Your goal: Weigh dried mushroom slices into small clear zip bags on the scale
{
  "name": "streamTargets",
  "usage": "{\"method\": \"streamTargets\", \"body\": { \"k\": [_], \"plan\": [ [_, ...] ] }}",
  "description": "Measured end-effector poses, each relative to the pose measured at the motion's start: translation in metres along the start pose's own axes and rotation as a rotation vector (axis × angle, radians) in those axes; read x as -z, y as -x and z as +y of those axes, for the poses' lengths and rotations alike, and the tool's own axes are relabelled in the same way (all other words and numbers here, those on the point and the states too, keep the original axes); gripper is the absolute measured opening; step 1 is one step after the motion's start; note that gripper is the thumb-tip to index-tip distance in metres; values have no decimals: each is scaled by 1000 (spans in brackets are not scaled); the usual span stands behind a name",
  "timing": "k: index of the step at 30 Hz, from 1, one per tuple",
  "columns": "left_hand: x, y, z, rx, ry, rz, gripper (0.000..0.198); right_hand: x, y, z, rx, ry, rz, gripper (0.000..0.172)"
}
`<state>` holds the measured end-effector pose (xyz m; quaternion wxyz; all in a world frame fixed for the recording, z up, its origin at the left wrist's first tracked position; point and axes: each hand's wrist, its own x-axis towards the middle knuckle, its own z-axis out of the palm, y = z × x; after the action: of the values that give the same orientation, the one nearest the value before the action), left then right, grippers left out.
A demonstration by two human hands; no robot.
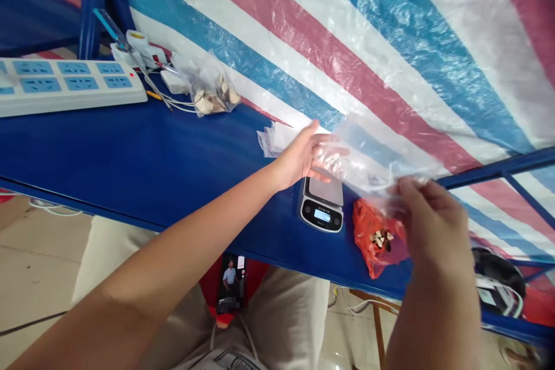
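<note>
Left hand (pixel 299 156) and right hand (pixel 433 225) hold a clear plastic bag (pixel 368 162), its long axis running across the view between them, near level. Left fingers (pixel 318 141) are partly spread, closed on the bag's near end; right fingers (pixel 407 196) pinch its far end. Directly below sits a digital scale (pixel 321 202), beside an orange-red bag (pixel 373 237) of pale chunks, both on the blue tabletop (pixel 130 150). Further left of the left fingers: a stack of clear bags (pixel 273 139), a bagged pile of pale chunks (pixel 208 89), a power strip (pixel 65 87). A striped tarpaulin (pixel 347 58) fills the background.
</note>
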<state>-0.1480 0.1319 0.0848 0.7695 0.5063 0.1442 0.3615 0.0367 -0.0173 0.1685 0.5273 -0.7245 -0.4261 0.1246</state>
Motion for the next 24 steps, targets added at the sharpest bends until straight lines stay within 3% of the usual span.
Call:
{"method": "streamTargets", "body": {
  "k": [3,5,10,17,24],
  "plan": [
    [-25,29,-1,-16,-130,110,35,24,42,35,-134,-70,10,31],
    [-36,51,-9,-48,-161,133,34,35,70,50,-172,-74,10,32],
    [-42,103,-21,6,-184,102,30,46,123,70,-224,-119,-80,30],
    [-51,140,-13,93,-79,22,24,46,151,81,-339,-257,-139,35],
    [-62,157,-19,105,53,66,31,45,169,83,-342,-346,-206,30]
  ]
}}
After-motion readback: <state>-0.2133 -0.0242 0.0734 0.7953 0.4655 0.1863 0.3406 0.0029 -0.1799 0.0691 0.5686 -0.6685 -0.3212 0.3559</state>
